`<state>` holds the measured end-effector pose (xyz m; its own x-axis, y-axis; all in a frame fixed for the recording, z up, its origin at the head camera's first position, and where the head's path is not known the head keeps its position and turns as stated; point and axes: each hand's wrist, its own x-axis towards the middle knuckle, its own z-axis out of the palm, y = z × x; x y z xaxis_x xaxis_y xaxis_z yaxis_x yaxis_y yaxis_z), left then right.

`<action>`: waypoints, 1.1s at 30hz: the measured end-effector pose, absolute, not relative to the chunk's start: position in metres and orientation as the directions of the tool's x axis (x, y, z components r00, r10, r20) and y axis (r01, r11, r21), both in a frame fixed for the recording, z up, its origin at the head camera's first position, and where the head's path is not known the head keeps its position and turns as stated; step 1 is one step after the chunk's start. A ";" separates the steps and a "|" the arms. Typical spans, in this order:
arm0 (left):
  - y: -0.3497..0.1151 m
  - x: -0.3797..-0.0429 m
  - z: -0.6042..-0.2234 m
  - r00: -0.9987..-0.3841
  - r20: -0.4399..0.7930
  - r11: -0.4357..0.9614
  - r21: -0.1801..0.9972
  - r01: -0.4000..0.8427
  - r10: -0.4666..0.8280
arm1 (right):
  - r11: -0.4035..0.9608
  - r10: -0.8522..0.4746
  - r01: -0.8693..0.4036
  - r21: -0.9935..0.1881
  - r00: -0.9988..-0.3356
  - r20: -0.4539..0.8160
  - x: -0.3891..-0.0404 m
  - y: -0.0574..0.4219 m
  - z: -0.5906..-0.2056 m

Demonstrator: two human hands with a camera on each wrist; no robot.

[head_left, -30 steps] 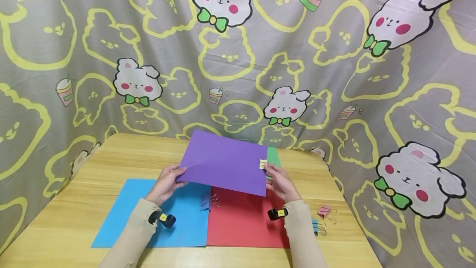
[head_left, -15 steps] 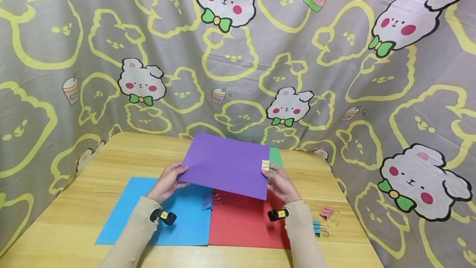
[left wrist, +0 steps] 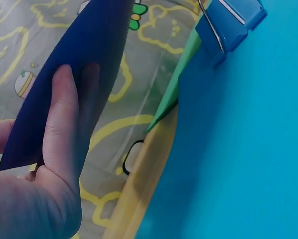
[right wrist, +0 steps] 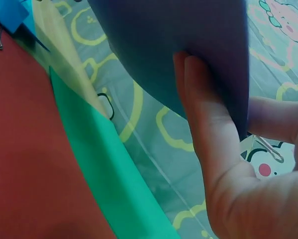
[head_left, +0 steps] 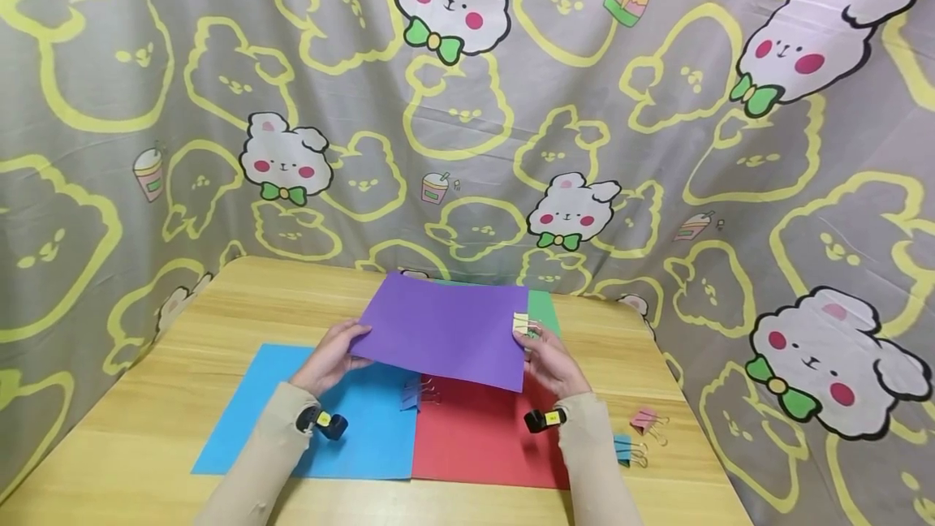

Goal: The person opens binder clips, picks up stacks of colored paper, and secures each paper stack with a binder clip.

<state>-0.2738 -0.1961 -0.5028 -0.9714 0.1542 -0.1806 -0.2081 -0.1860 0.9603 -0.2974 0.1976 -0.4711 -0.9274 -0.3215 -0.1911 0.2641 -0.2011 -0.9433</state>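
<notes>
Curtained table corner, possibly in a home; the room beyond is hidden. Cartoon-printed fabric (head_left: 467, 124) fills the upper frame; a wood-grain table (head_left: 613, 347), bearing coloured sheets (head_left: 380, 441), spans the lower.

purple sheet (head_left: 445, 331), smooth matt ppr, blue sheet (head_left: 376, 441), red sheet (head_left: 482, 441) & green sheet (head_left: 542, 307), same matt ppr look, yellow clip (head_left: 520, 321) w/ metal wire (head_left: 535, 324), blue clip (left wrist: 228, 25), glossy, counter (head_left: 657, 380) w/ smooth wood grain, backdrop (head_left: 467, 136), creased cloth, sleeves (head_left: 266, 445), matt fabric

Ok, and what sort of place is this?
Perhaps a screened-off indoor corner for crafts or paperwork: there's a wood-grain table, a purple sheet held above it, and cartoon-print fabric hanging behind and along the sides.
</notes>
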 end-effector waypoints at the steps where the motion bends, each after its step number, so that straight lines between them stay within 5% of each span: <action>1: -0.198 -0.274 -0.504 -0.971 -0.178 -0.183 0.961 -0.206 0.159 | -0.197 -0.324 0.262 -0.945 -0.927 -0.190 -0.298 0.196 -0.470; 33: -0.282 -0.280 -0.472 -0.983 -0.151 -0.174 0.970 -0.168 0.104 | -0.044 -0.390 0.300 -0.953 -0.883 -0.260 -0.354 0.116 -0.440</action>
<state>-0.2798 -0.2815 -0.4722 -0.9830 0.1035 -0.1514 -0.1678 -0.1743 0.9703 -0.3539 0.1156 -0.4398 -0.8833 -0.3902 -0.2600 0.2998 -0.0438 -0.9530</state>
